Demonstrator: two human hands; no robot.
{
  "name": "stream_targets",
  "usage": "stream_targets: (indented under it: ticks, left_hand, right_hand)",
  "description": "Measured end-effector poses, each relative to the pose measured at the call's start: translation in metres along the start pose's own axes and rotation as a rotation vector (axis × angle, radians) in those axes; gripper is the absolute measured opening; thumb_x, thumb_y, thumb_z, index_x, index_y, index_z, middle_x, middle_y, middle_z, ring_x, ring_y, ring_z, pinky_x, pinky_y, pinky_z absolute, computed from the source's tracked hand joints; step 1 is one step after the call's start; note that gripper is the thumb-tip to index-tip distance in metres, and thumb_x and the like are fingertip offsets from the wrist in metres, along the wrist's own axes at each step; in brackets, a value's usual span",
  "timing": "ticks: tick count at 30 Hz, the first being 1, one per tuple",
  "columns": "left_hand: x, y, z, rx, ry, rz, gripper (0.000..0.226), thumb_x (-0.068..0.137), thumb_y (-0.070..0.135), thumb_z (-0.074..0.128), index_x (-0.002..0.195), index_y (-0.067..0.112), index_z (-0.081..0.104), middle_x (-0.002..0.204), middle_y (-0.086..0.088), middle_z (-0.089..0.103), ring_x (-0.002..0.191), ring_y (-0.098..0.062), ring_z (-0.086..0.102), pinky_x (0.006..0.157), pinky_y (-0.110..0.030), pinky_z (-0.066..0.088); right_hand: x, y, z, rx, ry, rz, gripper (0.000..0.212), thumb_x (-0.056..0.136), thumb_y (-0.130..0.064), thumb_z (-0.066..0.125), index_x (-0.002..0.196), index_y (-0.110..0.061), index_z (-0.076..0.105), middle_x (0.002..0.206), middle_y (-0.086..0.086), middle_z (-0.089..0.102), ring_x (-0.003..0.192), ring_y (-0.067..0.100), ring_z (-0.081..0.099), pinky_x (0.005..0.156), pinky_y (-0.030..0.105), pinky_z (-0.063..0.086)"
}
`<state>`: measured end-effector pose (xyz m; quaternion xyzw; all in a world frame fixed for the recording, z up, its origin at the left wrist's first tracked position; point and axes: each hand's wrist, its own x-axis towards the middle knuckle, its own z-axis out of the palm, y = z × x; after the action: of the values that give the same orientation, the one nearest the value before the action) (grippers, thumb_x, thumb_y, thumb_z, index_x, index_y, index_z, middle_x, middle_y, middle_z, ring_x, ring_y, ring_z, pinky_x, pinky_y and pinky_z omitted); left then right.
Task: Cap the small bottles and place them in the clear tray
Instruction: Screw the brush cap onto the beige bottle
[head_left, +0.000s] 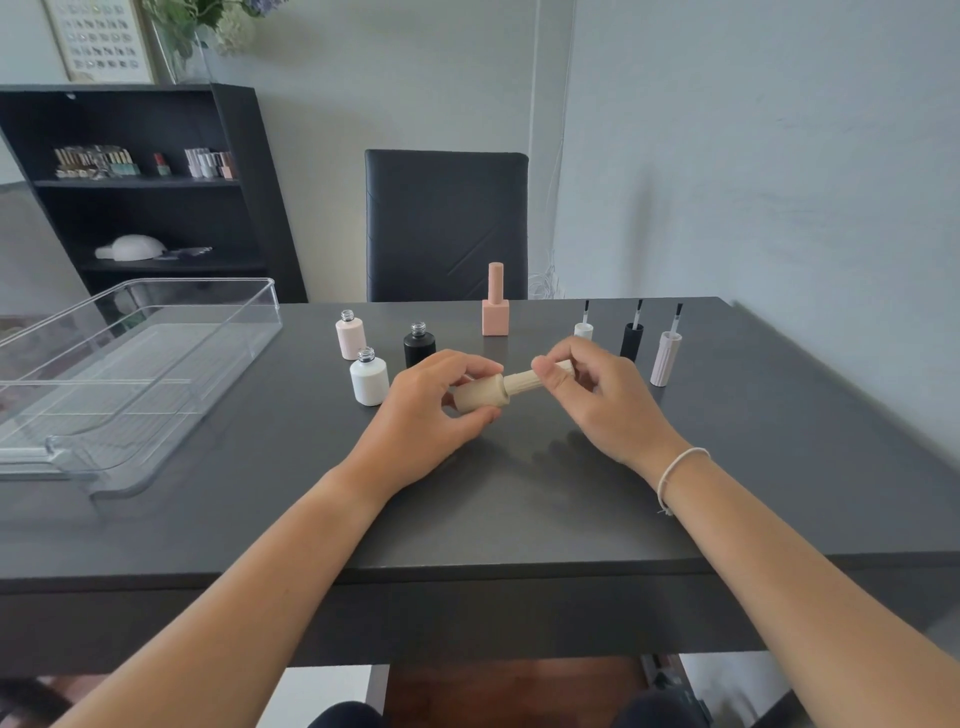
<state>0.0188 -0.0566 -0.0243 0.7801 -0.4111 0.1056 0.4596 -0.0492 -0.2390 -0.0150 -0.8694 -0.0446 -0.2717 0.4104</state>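
Observation:
My left hand (431, 410) grips a beige bottle (480, 397) held sideways above the table. My right hand (597, 395) pinches the ribbed beige cap (524, 381) that sits on the bottle's neck. Three uncapped bottles stand behind my left hand: a pale pink one (350, 336), a white one (369, 379) and a black one (418, 347). A capped pink square bottle (495, 306) stands farther back. Three brush caps stand upside down at the right: white (583, 328), black (631, 340) and pale ribbed (666, 356). The clear tray (156, 364) lies at the left.
The dark grey table (519, 493) ends at a front edge close to me. A black chair (445, 223) stands behind the table. A black shelf unit (135, 192) with small bottles is at the back left. A wall runs along the right.

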Motion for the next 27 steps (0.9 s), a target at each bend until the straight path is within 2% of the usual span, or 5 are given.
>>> stream_targets:
  ticks: [3,7,13,18,27]
  left_hand:
    - [-0.0003,0.0002,0.0005,0.001,-0.001,-0.006,0.034,0.075,0.013,0.072,0.103,0.029,0.062,0.099,0.015,0.061,0.091,-0.001,0.055,0.080,-0.012,0.046]
    - [-0.0006,0.0014,0.0008,0.001,-0.004,0.001,0.034,0.075,0.011,0.072,0.103,0.027,0.063,0.098,0.012,0.061,0.090,-0.002,0.056,0.080,-0.014,0.047]
    - [-0.0011,0.0027,0.0005,-0.013,0.005,-0.008,0.033,0.075,0.011,0.072,0.102,0.028,0.062,0.099,0.012,0.061,0.090,0.000,0.055,0.079,-0.014,0.047]
    - [-0.0014,0.0019,0.0012,-0.007,-0.008,-0.006,0.033,0.075,0.011,0.072,0.103,0.026,0.063,0.099,0.012,0.061,0.090,-0.001,0.055,0.081,-0.016,0.048]
    - [-0.0006,0.0010,0.0013,-0.007,-0.016,-0.013,0.032,0.076,0.012,0.071,0.103,0.029,0.062,0.100,0.010,0.062,0.091,0.001,0.055,0.077,-0.010,0.045]
  right_hand:
    - [-0.0008,0.0017,-0.0008,-0.019,0.012,-0.055,0.012,0.087,-0.024,0.057,0.083,-0.012,0.055,0.061,-0.006,0.045,0.053,0.009,0.038,0.054,0.023,0.034]
    - [0.0010,0.0018,0.0006,-0.053,0.015,0.026,0.040,0.088,-0.042,0.051,0.071,-0.006,0.055,0.051,-0.004,0.039,0.050,0.011,0.034,0.054,0.029,0.031]
    - [-0.0012,0.0012,-0.0014,-0.024,-0.003,-0.069,0.010,0.086,-0.020,0.058,0.081,-0.012,0.056,0.059,-0.008,0.045,0.052,0.009,0.037,0.052,0.020,0.032]
    - [-0.0003,0.0024,-0.0005,-0.039,0.000,0.025,0.041,0.088,-0.043,0.049,0.070,-0.006,0.054,0.050,-0.006,0.038,0.049,0.008,0.034,0.053,0.025,0.030]
    - [0.0003,0.0028,-0.0015,-0.028,0.000,-0.021,0.013,0.087,-0.022,0.058,0.079,-0.011,0.057,0.057,-0.004,0.045,0.053,0.008,0.038,0.051,0.019,0.031]
